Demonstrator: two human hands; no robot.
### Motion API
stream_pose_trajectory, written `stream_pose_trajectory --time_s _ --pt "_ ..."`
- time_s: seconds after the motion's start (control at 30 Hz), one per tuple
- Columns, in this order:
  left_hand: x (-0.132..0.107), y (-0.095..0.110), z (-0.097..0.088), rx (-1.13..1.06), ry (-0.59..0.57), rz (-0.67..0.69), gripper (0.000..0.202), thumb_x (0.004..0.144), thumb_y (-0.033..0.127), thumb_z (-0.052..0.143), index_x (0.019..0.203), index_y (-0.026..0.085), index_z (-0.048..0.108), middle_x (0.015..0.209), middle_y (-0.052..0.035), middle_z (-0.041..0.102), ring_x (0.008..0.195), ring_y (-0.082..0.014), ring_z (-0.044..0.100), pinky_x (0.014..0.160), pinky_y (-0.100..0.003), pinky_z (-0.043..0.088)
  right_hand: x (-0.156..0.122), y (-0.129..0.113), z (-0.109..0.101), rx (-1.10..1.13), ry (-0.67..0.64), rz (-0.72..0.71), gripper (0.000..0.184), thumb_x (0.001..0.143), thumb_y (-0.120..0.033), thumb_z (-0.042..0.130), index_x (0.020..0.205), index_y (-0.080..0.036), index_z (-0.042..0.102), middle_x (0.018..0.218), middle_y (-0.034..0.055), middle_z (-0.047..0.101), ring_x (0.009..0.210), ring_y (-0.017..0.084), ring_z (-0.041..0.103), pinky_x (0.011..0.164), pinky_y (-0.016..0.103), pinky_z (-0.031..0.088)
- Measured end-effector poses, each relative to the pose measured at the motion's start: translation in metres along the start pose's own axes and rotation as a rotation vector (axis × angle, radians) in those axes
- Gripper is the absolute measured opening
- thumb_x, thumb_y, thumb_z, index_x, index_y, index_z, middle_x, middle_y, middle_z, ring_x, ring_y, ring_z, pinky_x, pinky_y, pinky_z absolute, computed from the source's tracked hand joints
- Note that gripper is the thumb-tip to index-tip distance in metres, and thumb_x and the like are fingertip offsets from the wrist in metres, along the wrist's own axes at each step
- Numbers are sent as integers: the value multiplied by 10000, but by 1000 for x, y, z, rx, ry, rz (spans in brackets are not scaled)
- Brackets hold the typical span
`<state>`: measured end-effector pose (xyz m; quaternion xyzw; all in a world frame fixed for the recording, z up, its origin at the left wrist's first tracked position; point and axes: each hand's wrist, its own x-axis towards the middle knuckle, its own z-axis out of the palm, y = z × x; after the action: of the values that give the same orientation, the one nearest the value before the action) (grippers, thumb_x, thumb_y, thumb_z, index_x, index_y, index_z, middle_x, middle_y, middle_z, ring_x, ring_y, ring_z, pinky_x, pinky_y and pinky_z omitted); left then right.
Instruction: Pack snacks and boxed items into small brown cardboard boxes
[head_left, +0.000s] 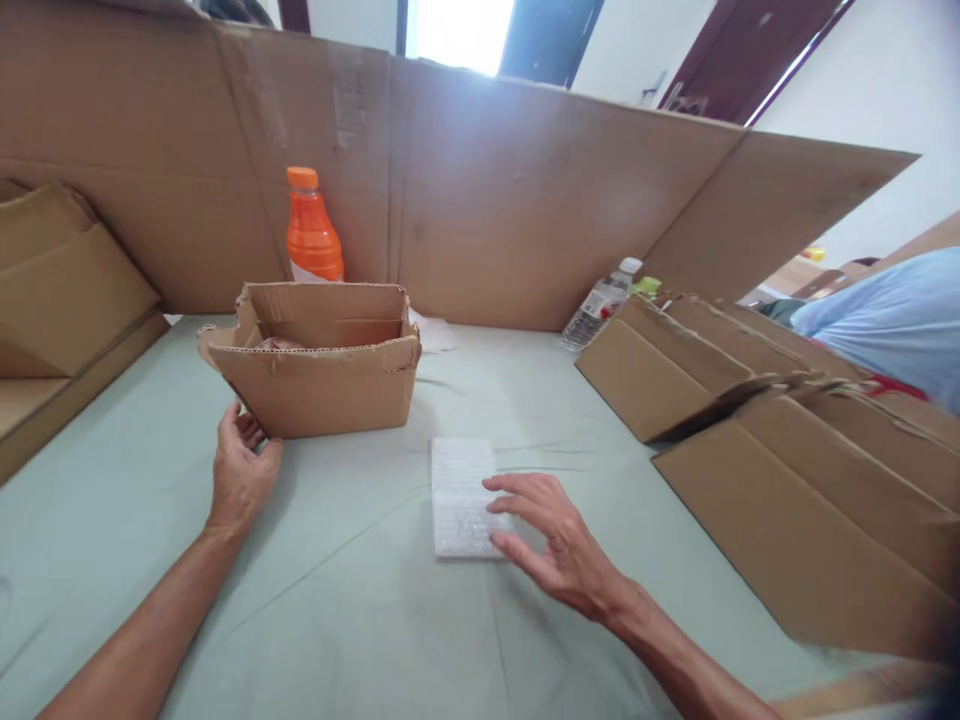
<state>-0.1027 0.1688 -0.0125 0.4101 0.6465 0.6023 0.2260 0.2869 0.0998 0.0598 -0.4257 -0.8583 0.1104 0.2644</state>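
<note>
A small white bubble-wrap packet (459, 490) lies flat on the pale green tabletop (360, 600). My right hand (551, 540) rests on its right edge with fingers stretched out flat. My left hand (240, 470) sits on the table by the front left corner of a small open cardboard box (315, 385); its fingers are loosely curled and hold nothing. Something reddish shows inside the box; I cannot make it out.
An orange bottle (311, 230) stands behind the box against a tall cardboard wall (525, 200). A clear water bottle (600, 305) leans at the back right. Flattened cartons (787, 470) pile up on the right, more cardboard (60, 300) on the left. A person's blue sleeve (892, 320) shows far right.
</note>
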Motion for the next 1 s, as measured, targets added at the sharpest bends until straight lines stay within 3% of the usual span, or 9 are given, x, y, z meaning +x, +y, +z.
stream_pose_trajectory --time_s 0.13,0.27,0.37,0.47,0.57,0.63,0.73,0.87,1.0 --pt "4 4 -2 6 47 -27 720 668 182 629 1352 120 411 1167 -147 588 1171 -273 635 1093 -494 478 4 9 2 58 35 198 175 955 -309 540 987 -256 703 1164 69 742 1102 258 686 983 464 508" --pt "-10 6 -9 51 8 -41 750 682 166 647 1385 103 394 1299 -200 561 1261 -299 588 1140 -517 422 4 25 21 76 -38 243 228 900 -258 575 1087 -244 703 1263 82 707 1202 274 640 1028 504 495" --pt "-44 7 -19 77 -52 -45 734 741 233 682 1415 177 398 1428 -196 500 1336 -327 531 1163 -563 378 2 29 29 93 -103 253 236 890 -257 586 1092 -247 708 1280 80 699 1224 284 624 1035 530 484" --pt "-88 15 -30 164 -110 -26 718 822 305 664 1473 256 365 1479 -168 473 1361 -338 501 1111 -567 436 7 34 27 115 -118 259 212 908 -261 567 1055 -245 719 1278 71 700 1213 280 625 1037 540 473" --pt "-121 31 -33 375 -209 112 614 873 330 616 1454 311 420 1449 -141 498 1311 -356 525 841 -471 599 22 47 24 103 -71 261 210 910 -245 558 1038 -239 723 1265 72 706 1199 279 631 1028 536 478" --pt "-129 43 -26 469 -345 310 478 883 296 597 1356 314 534 1378 -127 541 1261 -349 550 765 -436 611 39 59 26 80 -41 249 215 906 -229 556 1038 -232 726 1261 77 708 1201 277 631 1035 525 478" --pt "-124 50 -1 495 -506 598 350 890 201 560 1223 289 622 1277 -108 607 1224 -320 565 919 -501 573 75 79 33 9 2 213 250 890 -191 559 1071 -216 729 1285 88 697 1228 272 613 1066 493 470" --pt "-109 37 34 503 -561 695 323 899 127 508 1183 232 622 1242 -117 635 1201 -298 574 969 -517 536 142 101 45 -173 19 158 338 873 -140 556 1169 -191 712 1427 114 601 1298 306 543 1074 502 455" --pt "-106 23 43 478 -566 722 298 909 121 512 1170 224 613 1249 -116 633 1223 -282 558 979 -476 509 219 116 64 -370 -27 104 440 853 -58 532 1257 -174 661 1577 131 434 1390 342 437 1034 525 445"
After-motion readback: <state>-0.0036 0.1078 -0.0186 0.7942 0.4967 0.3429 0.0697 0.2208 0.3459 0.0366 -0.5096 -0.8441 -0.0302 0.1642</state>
